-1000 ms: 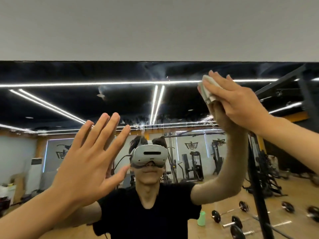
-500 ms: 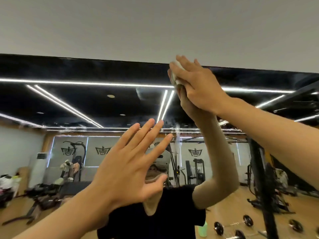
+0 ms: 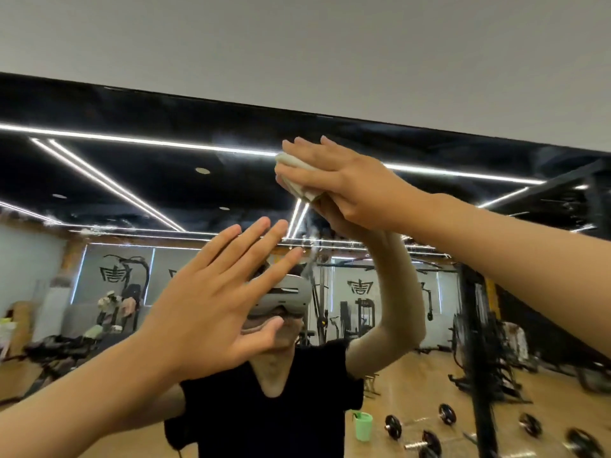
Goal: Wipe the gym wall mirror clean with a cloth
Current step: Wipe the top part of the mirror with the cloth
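The wall mirror (image 3: 132, 180) fills the view below a slanting top edge. High on the glass, just under that edge, my right hand (image 3: 347, 183) presses a folded whitish cloth (image 3: 299, 161) flat against the mirror with its fingers straight. My left hand (image 3: 211, 309) is raised lower and to the left, fingers straight and spread towards the glass; whether it touches the glass I cannot tell. It holds nothing. Hazy smears (image 3: 310, 239) show on the glass below the cloth.
A plain grey wall (image 3: 297, 44) runs above the mirror. The glass reflects a person in a black shirt, a black rack (image 3: 476, 342), dumbbells (image 3: 420, 438) and a green cup (image 3: 363, 426) on a wooden floor.
My right hand has slid the cloth leftwards along the top of the mirror, then a little down. My left hand has moved right and up, staying flat.
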`<control>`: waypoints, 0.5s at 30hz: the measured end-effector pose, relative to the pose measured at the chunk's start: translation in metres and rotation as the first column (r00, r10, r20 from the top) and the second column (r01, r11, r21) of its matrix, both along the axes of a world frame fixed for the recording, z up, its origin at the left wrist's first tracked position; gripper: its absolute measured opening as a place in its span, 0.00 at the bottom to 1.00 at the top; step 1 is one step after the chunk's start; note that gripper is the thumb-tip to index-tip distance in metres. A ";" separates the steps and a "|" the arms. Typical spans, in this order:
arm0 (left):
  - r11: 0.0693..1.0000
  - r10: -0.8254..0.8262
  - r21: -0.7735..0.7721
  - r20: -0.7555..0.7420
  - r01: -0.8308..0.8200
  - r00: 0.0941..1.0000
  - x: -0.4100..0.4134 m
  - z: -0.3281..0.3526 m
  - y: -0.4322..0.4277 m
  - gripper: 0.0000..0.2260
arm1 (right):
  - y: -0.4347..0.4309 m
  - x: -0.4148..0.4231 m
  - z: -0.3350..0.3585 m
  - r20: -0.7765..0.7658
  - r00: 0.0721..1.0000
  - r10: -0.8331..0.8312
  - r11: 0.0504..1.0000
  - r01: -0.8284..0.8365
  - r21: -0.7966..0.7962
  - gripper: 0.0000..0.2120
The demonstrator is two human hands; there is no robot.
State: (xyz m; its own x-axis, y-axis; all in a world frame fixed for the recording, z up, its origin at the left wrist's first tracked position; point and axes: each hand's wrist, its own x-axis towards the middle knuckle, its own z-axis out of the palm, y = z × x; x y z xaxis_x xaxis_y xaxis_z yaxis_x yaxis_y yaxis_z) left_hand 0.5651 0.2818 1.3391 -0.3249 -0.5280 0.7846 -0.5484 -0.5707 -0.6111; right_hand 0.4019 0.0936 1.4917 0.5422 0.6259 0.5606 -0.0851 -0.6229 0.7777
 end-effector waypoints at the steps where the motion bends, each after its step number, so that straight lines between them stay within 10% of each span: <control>1: 1.000 0.001 -0.001 0.003 -0.001 1.000 0.000 0.000 -0.001 0.37 | -0.015 -0.012 -0.002 0.018 1.000 -0.009 0.999 0.009 0.038 0.27; 15: 0.999 -0.024 -0.030 -0.007 0.024 1.000 -0.004 -0.002 -0.006 0.36 | -0.028 -0.003 0.007 0.478 0.875 -0.072 0.811 -0.228 0.539 0.27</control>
